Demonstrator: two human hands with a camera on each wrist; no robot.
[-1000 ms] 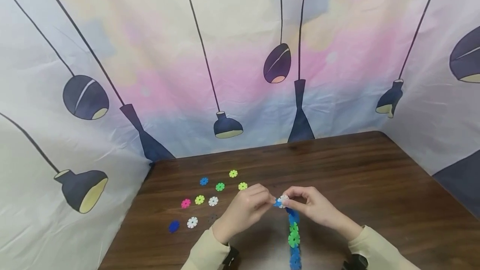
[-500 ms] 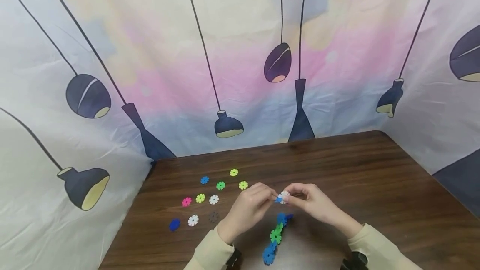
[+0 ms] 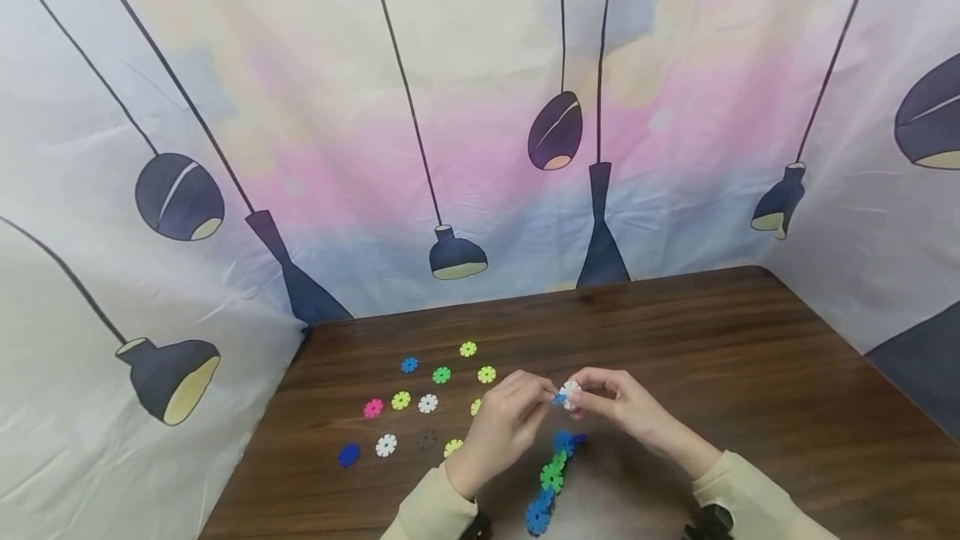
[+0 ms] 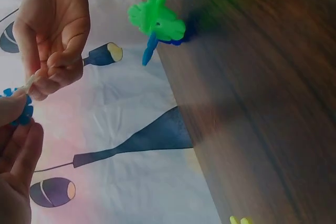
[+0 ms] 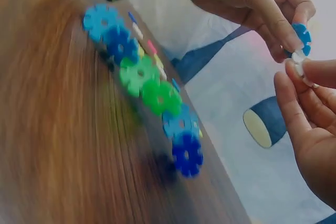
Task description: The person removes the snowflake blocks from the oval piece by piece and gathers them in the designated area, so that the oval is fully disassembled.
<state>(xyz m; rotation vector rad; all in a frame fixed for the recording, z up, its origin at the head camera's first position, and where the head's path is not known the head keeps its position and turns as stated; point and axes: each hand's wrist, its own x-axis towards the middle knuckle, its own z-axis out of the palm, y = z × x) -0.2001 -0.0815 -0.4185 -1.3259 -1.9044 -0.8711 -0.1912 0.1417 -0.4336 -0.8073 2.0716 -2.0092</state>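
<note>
Above the table, my two hands meet in front of me. My left hand point(image 3: 510, 422) pinches a light blue snowflake disc point(image 5: 301, 36) between thumb and fingers. A white snowflake disc point(image 3: 571, 393) is pinched by my right hand point(image 3: 628, 408), its edge right at the blue one; fingers cover parts of both. Below the hands, a chain of linked blue and green snowflake discs point(image 3: 552, 477) runs slantwise on the table, a dark blue disc point(image 5: 187, 155) at its far end. Neither hand touches the chain.
Left of my hands, several loose discs lie spread on the brown wooden table point(image 3: 720, 357), including a pink disc point(image 3: 373, 408), a green disc point(image 3: 441, 375) and a dark blue disc point(image 3: 349, 454). A cloth printed with lamps point(image 3: 457, 252) hangs behind the table.
The chain, earlier running straight up to the hands, now lies slanted and apart from them, further left. My left hand has shifted slightly right, uncovering yellow discs. Both hands keep their discs.
</note>
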